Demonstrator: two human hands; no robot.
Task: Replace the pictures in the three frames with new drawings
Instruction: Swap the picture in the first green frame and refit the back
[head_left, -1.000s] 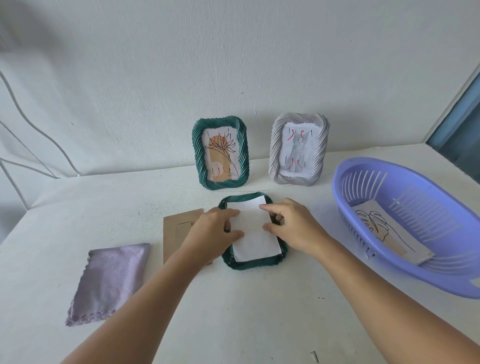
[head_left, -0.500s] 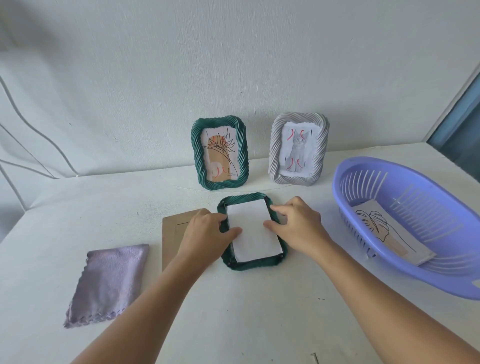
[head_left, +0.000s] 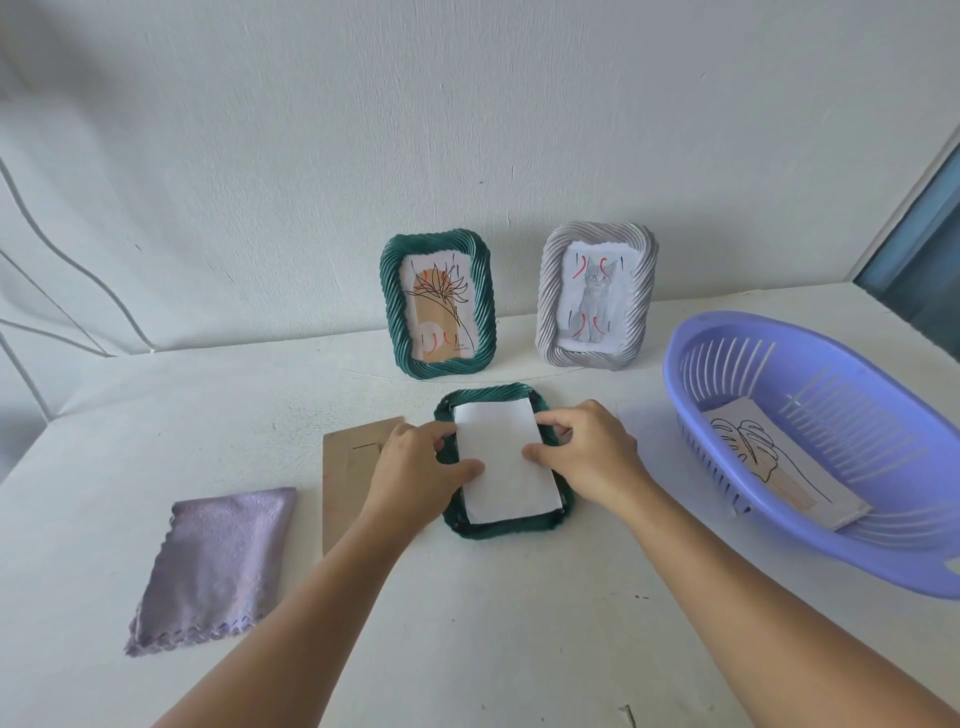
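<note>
Three ribbed, rope-twist frames with rounded corners sit on the matte white table (head_left: 467, 623). Two stand upright at its back edge: a green frame (head_left: 438, 306) holding a flower drawing and a grey frame (head_left: 595, 296) holding a cat drawing. The third frame (head_left: 498, 527), also green, lies face down mid-table with a blank white sheet (head_left: 506, 462) set in its back. The left hand (head_left: 410, 475) and right hand (head_left: 592, 452) rest open, fingertips pressing the sheet's two long edges. One brown cardboard backing (head_left: 345, 467) lies partly under the left hand. One folded lilac cloth (head_left: 213, 566) lies towards the left edge. One slotted purple plastic basket (head_left: 883, 551) at the right edge holds one leaf drawing (head_left: 769, 457).
</note>
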